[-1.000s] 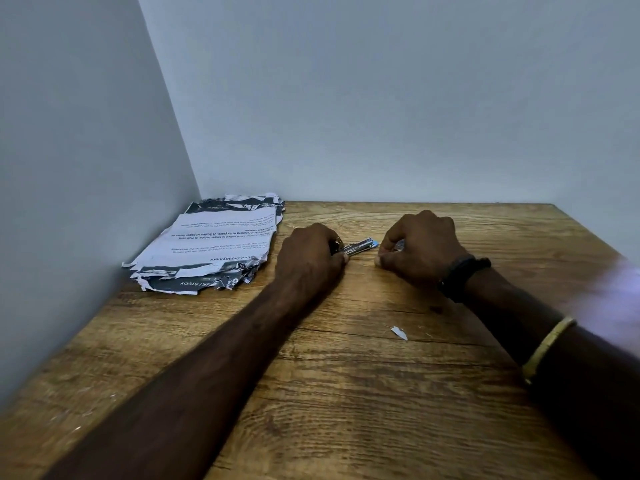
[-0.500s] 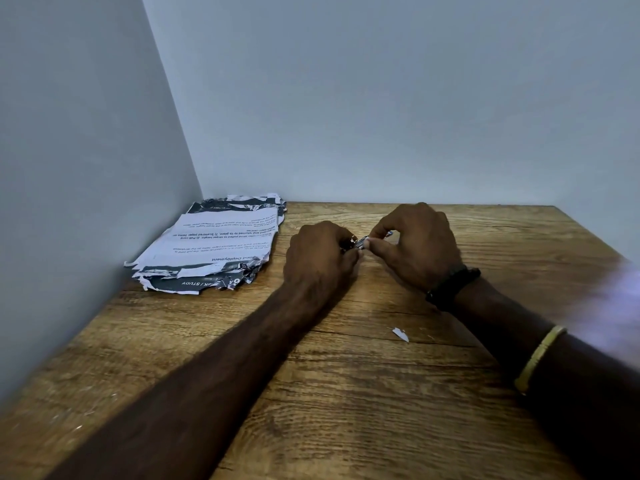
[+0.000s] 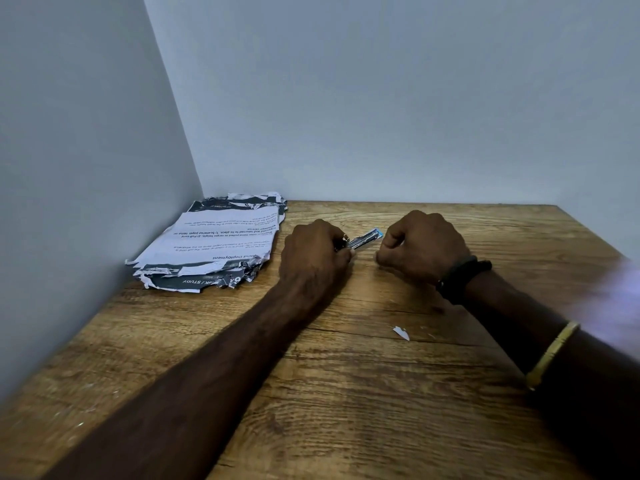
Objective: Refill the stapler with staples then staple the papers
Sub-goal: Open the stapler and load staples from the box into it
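The stapler (image 3: 363,241) is gripped by the left hand (image 3: 313,258). The papers (image 3: 214,244) are stacked left of the stapler. The right hand (image 3: 422,247) is curled just right of it; whether anything is held cannot be told.

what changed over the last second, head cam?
Right hand went left to the tip of the stapler half a second ago, then pulled back right; it now sits apart from it, fingers curled, nothing visible in it. Left hand kept its grip on the stapler, barely shifting. Papers and paper scrap stayed put.
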